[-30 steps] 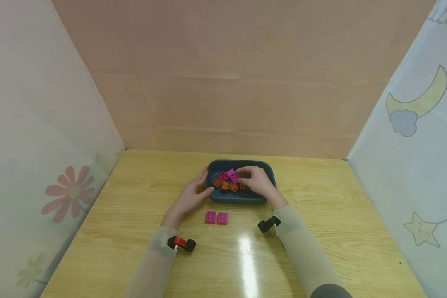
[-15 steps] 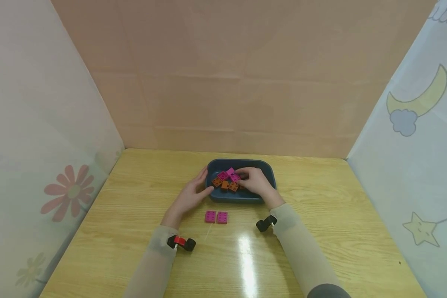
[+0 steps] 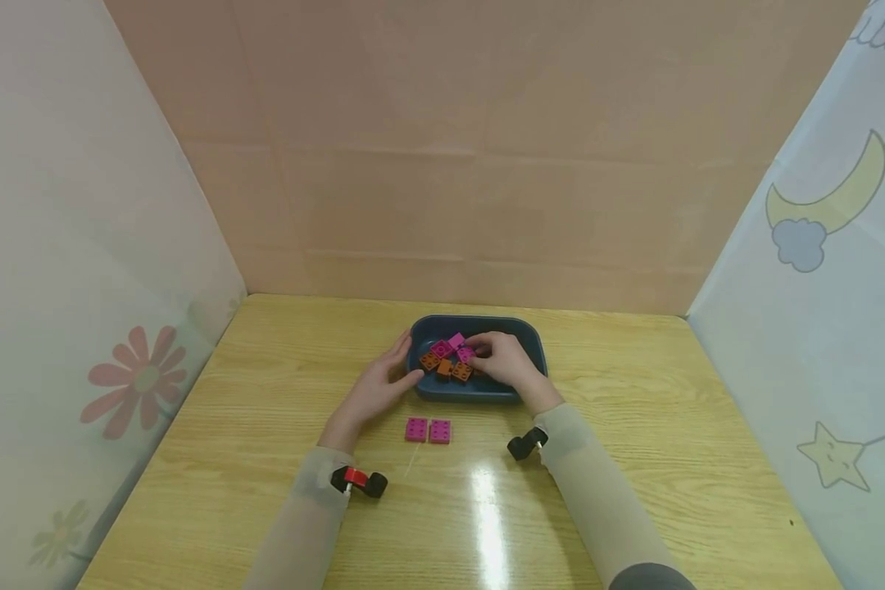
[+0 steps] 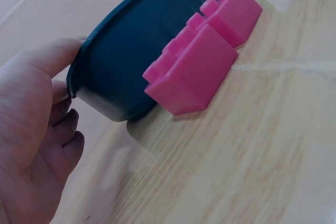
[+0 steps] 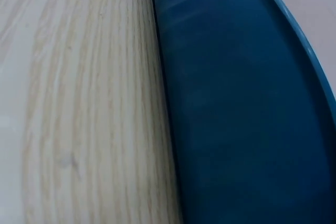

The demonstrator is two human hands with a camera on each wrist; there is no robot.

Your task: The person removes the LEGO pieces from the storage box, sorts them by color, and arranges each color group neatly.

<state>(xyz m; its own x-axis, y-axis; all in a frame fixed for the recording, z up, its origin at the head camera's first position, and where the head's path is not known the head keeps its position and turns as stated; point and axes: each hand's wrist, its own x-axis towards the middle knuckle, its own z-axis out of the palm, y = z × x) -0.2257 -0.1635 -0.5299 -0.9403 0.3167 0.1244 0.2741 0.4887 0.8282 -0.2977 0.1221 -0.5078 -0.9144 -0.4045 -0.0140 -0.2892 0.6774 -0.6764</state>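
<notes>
Two pink bricks (image 3: 440, 432) front my oblong blue tray (image 3: 463, 397), lengthwise along the far desk edge (image 3: 332, 302); left hand (image 3: 374, 387) grips it, right hand (image 3: 510, 359) pinches a pink block (image 3: 465, 355).

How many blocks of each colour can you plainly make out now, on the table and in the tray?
Pink blocks on the table: 2
Pink blocks in the tray: 3
Orange blocks in the tray: 3
Total: 8 plainly visible; the right hand may hide more.
</notes>
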